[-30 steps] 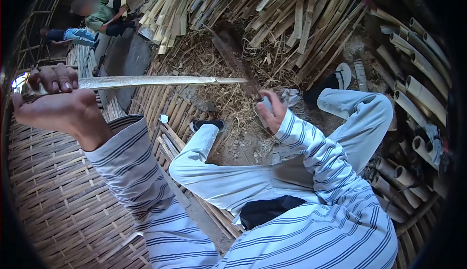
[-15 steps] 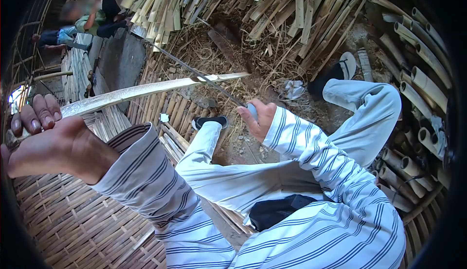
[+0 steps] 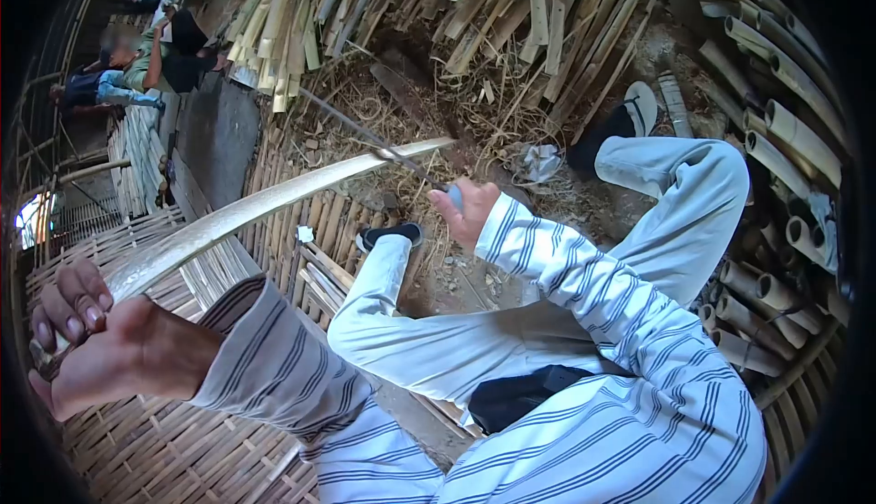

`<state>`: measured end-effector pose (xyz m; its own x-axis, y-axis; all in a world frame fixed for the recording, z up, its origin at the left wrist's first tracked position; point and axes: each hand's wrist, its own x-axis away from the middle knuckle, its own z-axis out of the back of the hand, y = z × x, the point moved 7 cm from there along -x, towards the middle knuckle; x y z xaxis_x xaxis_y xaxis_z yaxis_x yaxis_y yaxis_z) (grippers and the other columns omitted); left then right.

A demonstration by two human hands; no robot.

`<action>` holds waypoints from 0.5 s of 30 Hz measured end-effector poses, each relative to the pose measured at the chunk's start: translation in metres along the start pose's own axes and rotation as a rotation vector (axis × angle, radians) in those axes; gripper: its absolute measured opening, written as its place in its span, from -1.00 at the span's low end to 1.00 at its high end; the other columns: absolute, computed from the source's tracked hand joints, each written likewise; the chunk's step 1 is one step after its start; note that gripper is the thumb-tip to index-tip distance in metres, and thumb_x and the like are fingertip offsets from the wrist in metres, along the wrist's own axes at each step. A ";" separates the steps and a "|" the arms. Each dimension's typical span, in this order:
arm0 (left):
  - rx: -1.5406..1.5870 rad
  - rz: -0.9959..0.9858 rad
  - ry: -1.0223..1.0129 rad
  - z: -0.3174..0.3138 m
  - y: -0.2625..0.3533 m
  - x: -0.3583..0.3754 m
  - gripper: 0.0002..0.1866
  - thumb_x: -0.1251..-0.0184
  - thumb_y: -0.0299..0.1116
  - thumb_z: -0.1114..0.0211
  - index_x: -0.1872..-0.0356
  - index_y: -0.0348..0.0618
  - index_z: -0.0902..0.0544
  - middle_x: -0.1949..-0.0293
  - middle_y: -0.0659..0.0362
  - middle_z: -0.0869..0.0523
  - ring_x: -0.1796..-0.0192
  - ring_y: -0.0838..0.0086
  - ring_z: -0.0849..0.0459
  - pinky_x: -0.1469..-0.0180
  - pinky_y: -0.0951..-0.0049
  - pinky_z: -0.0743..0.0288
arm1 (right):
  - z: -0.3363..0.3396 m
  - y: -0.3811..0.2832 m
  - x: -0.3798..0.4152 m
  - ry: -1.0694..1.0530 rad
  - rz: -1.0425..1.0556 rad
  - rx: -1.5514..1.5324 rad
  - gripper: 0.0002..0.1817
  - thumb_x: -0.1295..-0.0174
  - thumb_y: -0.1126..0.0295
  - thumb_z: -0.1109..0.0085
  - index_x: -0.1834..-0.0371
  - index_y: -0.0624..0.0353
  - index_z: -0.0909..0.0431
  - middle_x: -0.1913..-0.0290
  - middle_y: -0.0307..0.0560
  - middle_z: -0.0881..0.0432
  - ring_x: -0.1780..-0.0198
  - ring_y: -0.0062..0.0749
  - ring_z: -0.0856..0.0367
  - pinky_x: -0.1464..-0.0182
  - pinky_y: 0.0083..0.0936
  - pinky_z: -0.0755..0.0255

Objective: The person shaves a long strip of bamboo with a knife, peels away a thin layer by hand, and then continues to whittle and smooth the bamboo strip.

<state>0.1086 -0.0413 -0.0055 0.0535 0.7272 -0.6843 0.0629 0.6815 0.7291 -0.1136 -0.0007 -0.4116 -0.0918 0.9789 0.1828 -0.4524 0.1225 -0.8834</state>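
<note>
My left hand (image 3: pixel 114 344) is closed around the near end of a long, pale split bamboo strip (image 3: pixel 260 201) at the left. The strip slants up to the right, and its far end lies over the shavings. My right hand (image 3: pixel 470 215), near the centre, grips the bluish handle of a long knife (image 3: pixel 339 119). Its thin dark blade points up and left and crosses the strip near the far end. Blade and strip appear to touch there. Part of the handle is hidden by my fingers.
Split bamboo strips (image 3: pixel 283 25) are piled at the top, with curled shavings (image 3: pixel 415 107) below them. Cut bamboo poles (image 3: pixel 789 130) are stacked at the right. A woven bamboo mat (image 3: pixel 182 445) lies at lower left. Another person (image 3: pixel 151 62) sits at upper left.
My left hand has come down with the strip's near end, so the strip slopes more steeply. My right hand and knife have shifted slightly left in the view.
</note>
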 end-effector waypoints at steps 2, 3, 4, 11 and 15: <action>-0.213 -0.086 0.308 -0.028 0.005 0.014 -0.61 -0.11 0.02 0.07 0.68 -0.06 -0.34 0.79 0.29 -0.28 0.79 0.60 -0.19 0.69 0.61 -0.13 | 0.014 -0.029 0.014 -0.014 0.082 0.058 -0.52 -0.24 -0.03 -0.01 0.38 0.27 -0.47 0.71 0.20 -0.50 0.64 0.07 -0.56 0.58 -0.14 -0.43; -0.165 -0.042 0.205 -0.025 0.002 0.011 -0.61 -0.09 0.04 0.08 0.68 -0.05 -0.33 0.79 0.29 -0.27 0.79 0.60 -0.17 0.70 0.60 -0.10 | 0.021 -0.042 0.016 -0.013 0.134 0.089 -0.52 -0.24 -0.03 -0.01 0.38 0.27 -0.47 0.71 0.20 -0.50 0.64 0.07 -0.56 0.58 -0.14 -0.43; -0.119 0.003 0.099 -0.014 0.003 0.007 -0.61 -0.07 0.06 0.09 0.68 -0.04 -0.31 0.79 0.29 -0.26 0.79 0.60 -0.15 0.70 0.60 -0.08 | 0.007 -0.029 0.015 -0.048 0.053 0.077 -0.51 -0.25 -0.04 0.01 0.35 0.28 -0.47 0.69 0.21 -0.51 0.62 0.08 -0.57 0.57 -0.14 -0.44; -0.190 -0.135 0.382 -0.024 0.013 0.026 -0.66 -0.04 0.00 0.02 0.64 -0.05 -0.34 0.79 0.30 -0.23 0.78 0.60 -0.13 0.66 0.60 -0.01 | -0.004 0.002 0.013 -0.046 0.016 0.012 -0.47 -0.25 -0.06 0.03 0.40 0.31 -0.45 0.69 0.22 -0.50 0.59 0.13 -0.56 0.58 -0.15 -0.41; -0.119 -0.023 0.271 -0.013 0.011 0.020 -0.66 0.03 0.02 -0.03 0.66 -0.01 -0.28 0.79 0.33 -0.16 0.77 0.63 -0.10 0.66 0.60 0.00 | -0.027 0.021 0.003 -0.067 -0.038 0.055 -0.50 -0.23 -0.02 -0.03 0.45 0.31 -0.47 0.68 0.25 -0.51 0.55 0.10 -0.59 0.54 -0.17 -0.44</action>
<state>0.0976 -0.0183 -0.0108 -0.2154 0.6957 -0.6853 -0.0568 0.6916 0.7200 -0.0995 0.0096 -0.4417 -0.1318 0.9604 0.2456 -0.5043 0.1483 -0.8507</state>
